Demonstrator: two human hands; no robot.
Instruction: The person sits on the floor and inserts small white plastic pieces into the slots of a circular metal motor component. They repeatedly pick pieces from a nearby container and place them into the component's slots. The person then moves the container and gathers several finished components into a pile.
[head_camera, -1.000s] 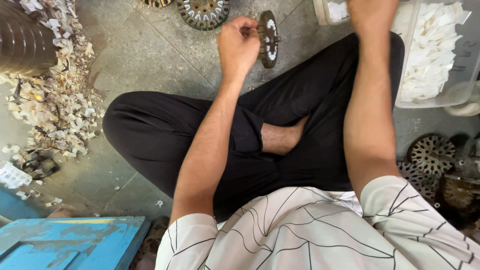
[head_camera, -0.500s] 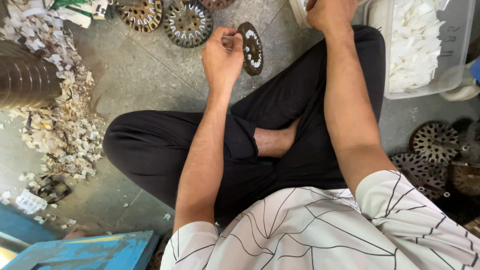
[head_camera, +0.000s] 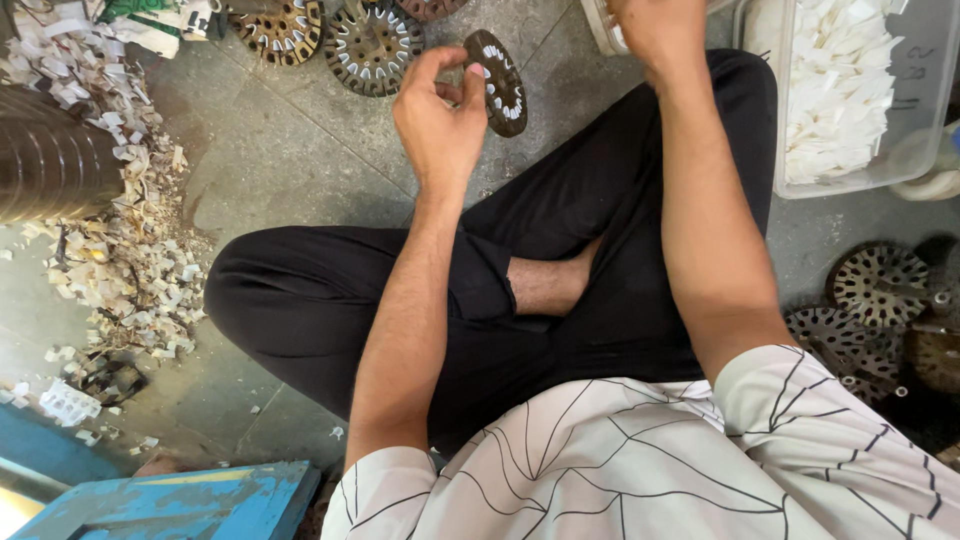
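Observation:
I sit cross-legged on a concrete floor in black trousers. My left hand (head_camera: 440, 115) pinches the edge of a round slotted metal disc (head_camera: 500, 85), a dark ring with white slips in its slots, held on edge above the floor. My right hand (head_camera: 660, 30) reaches up to the top edge of the view, by a small white container (head_camera: 605, 30); its fingers are cut off by the frame, so what it holds is hidden.
Similar slotted discs (head_camera: 370, 45) lie on the floor ahead, more discs (head_camera: 880, 285) at my right. A clear bin of white paper slips (head_camera: 850, 90) stands at the right. Paper scraps (head_camera: 120, 260) and a dark ribbed cylinder (head_camera: 50, 165) lie left. A blue box (head_camera: 190, 500) sits bottom left.
My head has tilted so the whole scene slid down in view. My left hand keeps hold of the disc; my right hand stays stretched toward the containers.

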